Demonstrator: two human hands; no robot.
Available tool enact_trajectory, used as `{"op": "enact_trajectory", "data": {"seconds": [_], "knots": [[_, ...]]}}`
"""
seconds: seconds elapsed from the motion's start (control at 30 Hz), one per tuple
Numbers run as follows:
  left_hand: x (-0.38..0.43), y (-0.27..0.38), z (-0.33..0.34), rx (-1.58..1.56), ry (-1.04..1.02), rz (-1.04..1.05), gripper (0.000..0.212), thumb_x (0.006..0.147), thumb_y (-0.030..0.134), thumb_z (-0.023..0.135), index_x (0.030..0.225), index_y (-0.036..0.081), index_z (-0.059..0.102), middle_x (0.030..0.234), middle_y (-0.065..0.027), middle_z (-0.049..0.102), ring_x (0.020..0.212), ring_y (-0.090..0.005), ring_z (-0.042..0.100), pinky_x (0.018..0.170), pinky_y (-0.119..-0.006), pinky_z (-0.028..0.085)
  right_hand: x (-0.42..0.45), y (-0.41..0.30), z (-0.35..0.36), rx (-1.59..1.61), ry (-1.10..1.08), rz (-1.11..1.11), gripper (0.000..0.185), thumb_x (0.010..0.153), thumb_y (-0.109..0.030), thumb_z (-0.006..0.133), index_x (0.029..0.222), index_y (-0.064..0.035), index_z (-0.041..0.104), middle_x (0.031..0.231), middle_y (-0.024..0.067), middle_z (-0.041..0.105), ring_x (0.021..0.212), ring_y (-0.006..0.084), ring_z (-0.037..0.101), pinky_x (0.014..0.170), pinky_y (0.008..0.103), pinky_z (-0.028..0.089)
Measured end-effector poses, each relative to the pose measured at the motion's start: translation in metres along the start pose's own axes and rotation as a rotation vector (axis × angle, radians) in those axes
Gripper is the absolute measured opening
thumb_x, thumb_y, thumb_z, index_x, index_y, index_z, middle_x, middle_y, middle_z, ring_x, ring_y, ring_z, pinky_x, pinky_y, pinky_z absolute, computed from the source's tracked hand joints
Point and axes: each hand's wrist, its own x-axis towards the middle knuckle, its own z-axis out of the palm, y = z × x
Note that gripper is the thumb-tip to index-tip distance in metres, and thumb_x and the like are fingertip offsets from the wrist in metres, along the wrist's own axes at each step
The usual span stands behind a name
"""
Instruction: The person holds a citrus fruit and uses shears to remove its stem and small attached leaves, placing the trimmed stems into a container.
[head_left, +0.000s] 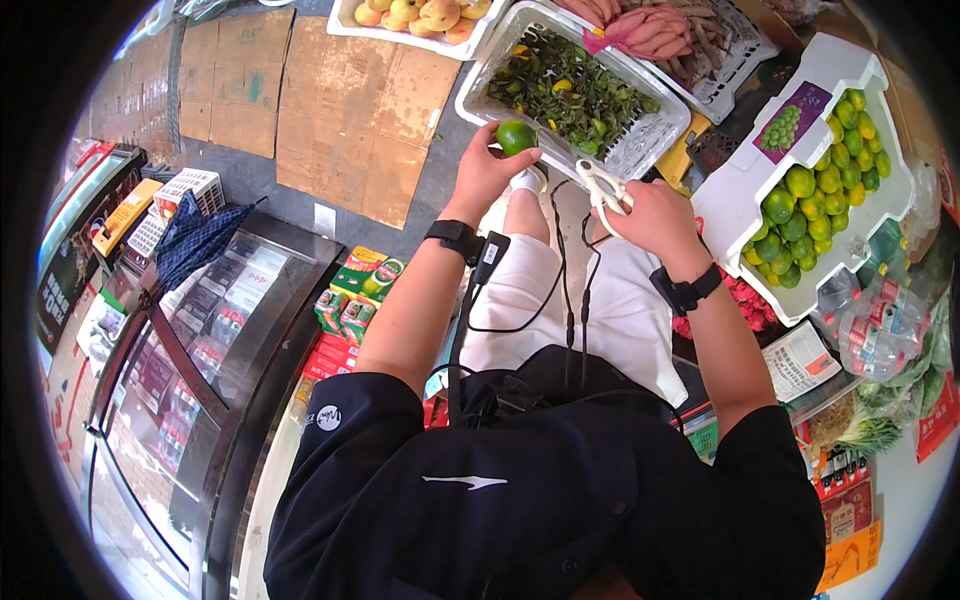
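A round green citrus fruit (517, 138) is held between the thumb and fingers of my left hand (487, 169), over the near edge of a white plastic crate (645, 150). Dark green leaves (577, 97) with a few yellow and green fruits lie in that crate. My right hand (652, 214) grips white-handled scissors (600, 184), whose ends point toward the crate. Whether their blades are apart cannot be told. To the right, a white foam box (716, 202) holds many green and yellowish citrus fruits (806, 206). Both wrists wear black straps.
Black cables (564, 262) hang in front of my legs. Flat cardboard (360, 105) lies on the floor at upper left. A glass-topped display case (247, 300) stands at left, plastic bottles (874, 337) at right. A crate of peach-like fruits (420, 37) is beyond.
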Motion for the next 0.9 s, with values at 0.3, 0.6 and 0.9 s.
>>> {"op": "enact_trajectory", "data": {"seconds": [0.3, 0.6, 0.9], "knots": [[0.0, 0.006, 0.005, 0.269, -0.05, 0.106, 0.07, 0.07, 0.034, 0.085, 0.122, -0.003, 0.056, 0.101, -0.0125, 0.065, 0.084, -0.0179, 0.064, 0.078, -0.03, 0.052, 0.0, -0.004, 0.004, -0.068, 0.052, 0.018, 0.042, 0.076, -0.047, 0.066, 0.082, -0.0058, 0.07, 0.073, 0.0137, 0.069, 0.079, 0.0332, 0.066, 0.067, 0.0448, 0.055], [0.038, 0.01, 0.047, 0.448, -0.114, 0.113, 0.074, 0.065, 0.049, 0.082, 0.114, -0.002, 0.062, 0.096, -0.0203, 0.069, 0.09, -0.0324, 0.068, 0.08, -0.038, 0.052, 0.021, 0.016, 0.029, -0.221, 0.163, 0.009, 0.034, 0.079, -0.042, 0.067, 0.079, -0.0073, 0.07, 0.071, 0.0109, 0.069, 0.074, 0.0314, 0.067, 0.064, 0.0431, 0.052], [0.04, 0.001, 0.044, -0.475, -0.248, -0.172, 0.055, 0.088, 0.022, 0.072, 0.129, -0.004, 0.048, 0.117, -0.0114, 0.06, 0.102, -0.0191, 0.062, 0.092, -0.032, 0.052, 0.024, 0.041, 0.031, 0.366, -0.219, 0.347, 0.068, 0.083, -0.067, 0.057, 0.1, -0.0024, 0.07, 0.085, 0.0205, 0.07, 0.082, 0.0366, 0.069, 0.071, 0.0436, 0.053]]}}
